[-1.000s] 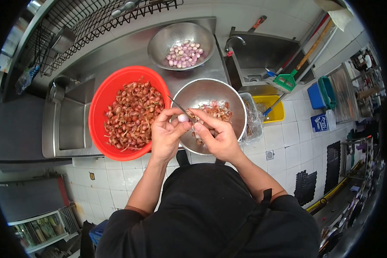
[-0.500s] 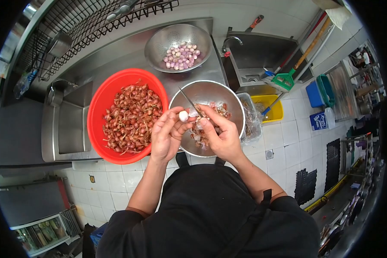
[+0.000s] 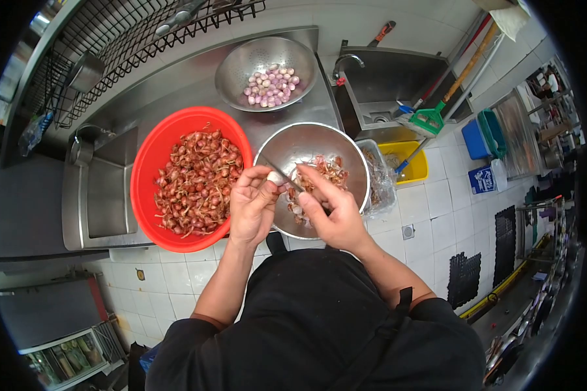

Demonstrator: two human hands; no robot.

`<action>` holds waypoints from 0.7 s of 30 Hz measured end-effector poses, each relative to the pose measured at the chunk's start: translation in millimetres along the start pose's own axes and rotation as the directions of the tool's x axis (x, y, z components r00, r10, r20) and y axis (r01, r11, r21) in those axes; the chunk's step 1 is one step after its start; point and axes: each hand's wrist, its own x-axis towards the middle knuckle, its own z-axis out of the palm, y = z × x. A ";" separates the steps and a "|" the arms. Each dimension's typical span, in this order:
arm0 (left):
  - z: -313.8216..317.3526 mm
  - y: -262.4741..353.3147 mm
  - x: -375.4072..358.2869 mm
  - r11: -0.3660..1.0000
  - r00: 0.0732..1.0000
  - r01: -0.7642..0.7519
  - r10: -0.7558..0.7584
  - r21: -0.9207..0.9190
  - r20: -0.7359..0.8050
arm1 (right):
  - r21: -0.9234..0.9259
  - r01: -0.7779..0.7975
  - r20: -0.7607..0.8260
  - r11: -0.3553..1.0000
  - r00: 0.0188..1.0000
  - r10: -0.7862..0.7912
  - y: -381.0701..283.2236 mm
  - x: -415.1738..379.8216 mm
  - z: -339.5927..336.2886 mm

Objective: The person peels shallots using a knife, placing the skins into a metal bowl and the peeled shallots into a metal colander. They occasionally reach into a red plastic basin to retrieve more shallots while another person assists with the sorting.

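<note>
My left hand (image 3: pixel 252 207) pinches a pale peeled shallot (image 3: pixel 276 178) over the near left part of a steel bowl (image 3: pixel 361 151). In my right hand (image 3: pixel 336 212) is a small knife (image 3: pixel 284 173), its blade slanting up and left against the shallot. Papery skins and trimmings (image 3: pixel 326 171) lie in the bowl beneath my hands. To the left, a red basin (image 3: pixel 143 202) holds many unpeeled shallots (image 3: pixel 199 179). Behind the bowl stands a steel colander (image 3: pixel 231 75) with peeled pink-white shallots (image 3: pixel 271 86) in it.
A steel sink (image 3: pixel 113 192) is at the left, and a deeper sink (image 3: pixel 398 75) with a tap stands at the back right. Right of the bowl are a clear plastic container (image 3: pixel 379 192) and a yellow tub (image 3: pixel 421 171). A green dustpan (image 3: pixel 428 122) leans near them.
The knife blade has moved from above the bowl down and left onto the shallot. My right index finger is now stretched out more. The camera view has shifted slightly.
</note>
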 end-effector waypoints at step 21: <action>-31.2 -13.9 39.3 0.873 0.911 0.263 -0.085 0.410 -0.404 | -0.200 -0.131 -0.234 0.971 0.969 0.082 90.9 23.5 -21.0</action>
